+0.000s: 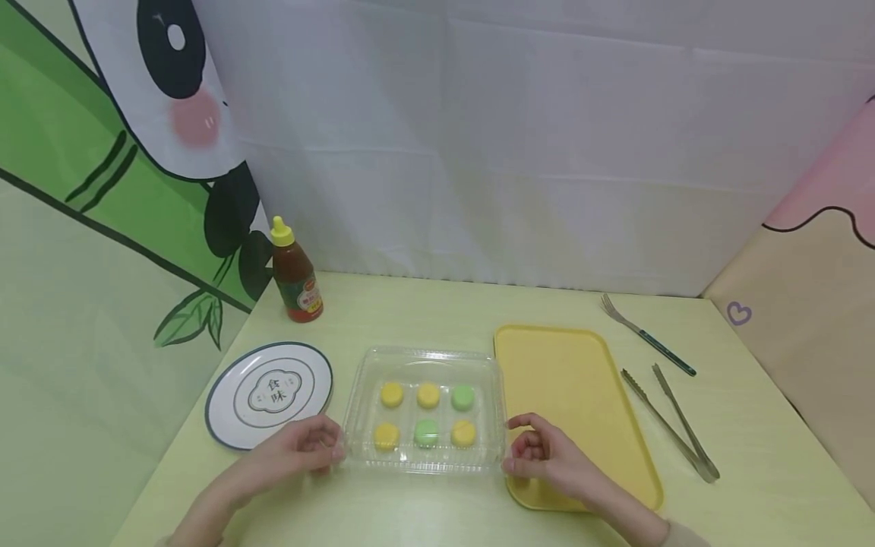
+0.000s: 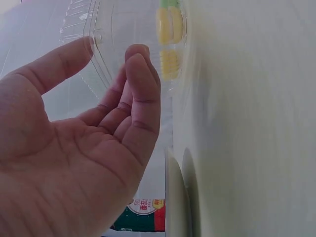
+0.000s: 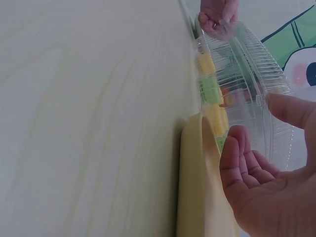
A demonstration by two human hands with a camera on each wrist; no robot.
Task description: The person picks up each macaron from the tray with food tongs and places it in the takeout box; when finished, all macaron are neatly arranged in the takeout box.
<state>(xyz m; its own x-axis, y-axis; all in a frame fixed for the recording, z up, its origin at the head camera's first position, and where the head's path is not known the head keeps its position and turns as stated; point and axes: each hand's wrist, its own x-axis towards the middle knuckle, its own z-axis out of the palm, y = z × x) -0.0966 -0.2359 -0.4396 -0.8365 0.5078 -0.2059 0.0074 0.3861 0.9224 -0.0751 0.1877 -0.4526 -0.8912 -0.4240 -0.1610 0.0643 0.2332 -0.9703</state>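
A clear plastic clamshell container [image 1: 437, 460], its lid over it, stands on the table in front of me. Inside sit yellow macarons [image 1: 428, 395] and green macarons [image 1: 462, 397] in two rows. My left hand [image 1: 301, 447] holds the container's near left corner, thumb on the rim and the other fingers curled beside the wall. At the near right corner my right hand [image 1: 550, 458] holds it likewise, its thumb against the rim in the right wrist view. Beneath the right hand lies a yellow tray [image 1: 567, 395].
A white plate [image 1: 232, 410] with a blue rim lies left of the container. Behind it stands a red sauce bottle [image 1: 295, 273] with a yellow cap. Metal tongs [image 1: 673, 425] and a fork [image 1: 649, 338] lie right of the tray. A white cloth wall [image 1: 478, 152] closes off the back.
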